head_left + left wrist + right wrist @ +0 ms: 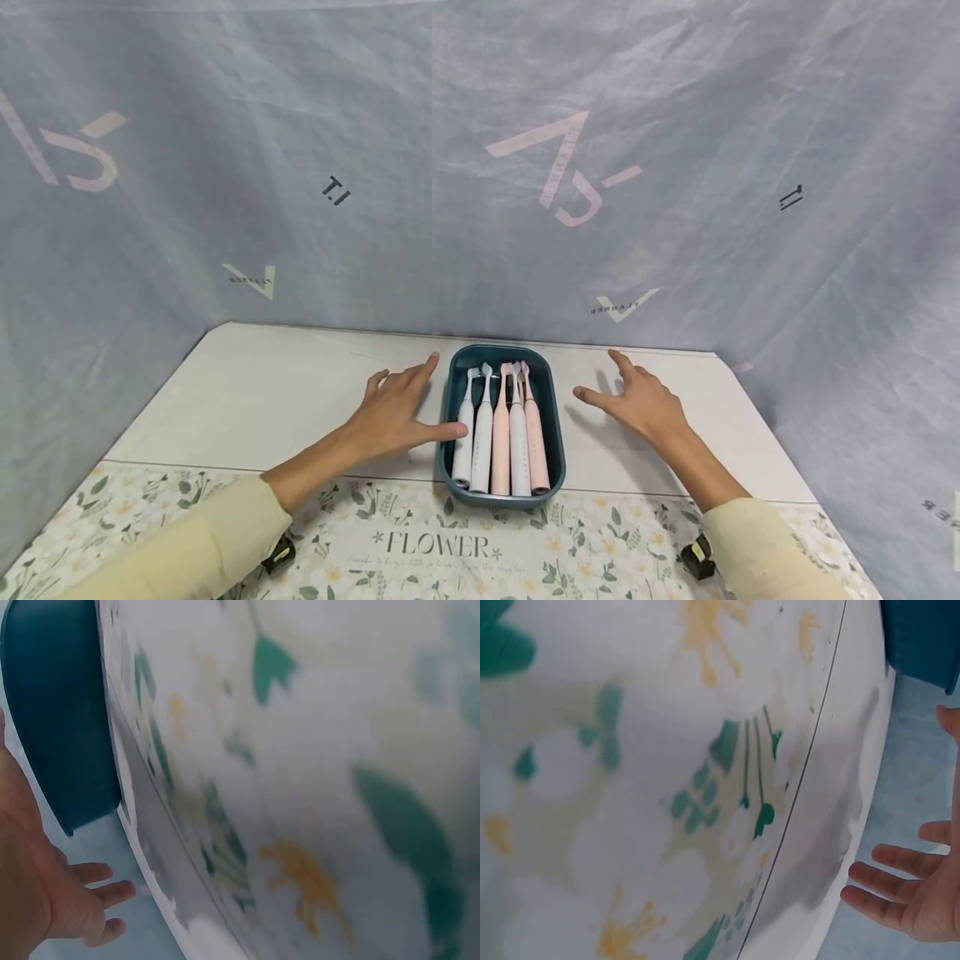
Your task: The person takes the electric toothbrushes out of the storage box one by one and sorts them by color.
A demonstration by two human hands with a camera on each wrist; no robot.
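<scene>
L hand was spread wide, gripping nothing, its thumb overlapping the L rim of the bin in the head view; couldn't tell if it touched. R hand was wide & empty too, just off the bin's R side. The bin sat lower centre of the frame, w/ at least 5 toothbrushes inside, heads toward the top. Prob. best handling: palms on opp. walls, even pressure, thumbs off the handles, bin level so loose brushes didn't slide. Only the head view showed the brushes; L wrist view had the bin's outer wall, upper left; R wrist view just a corner, upper right, plus the flowered cloth close up.
</scene>
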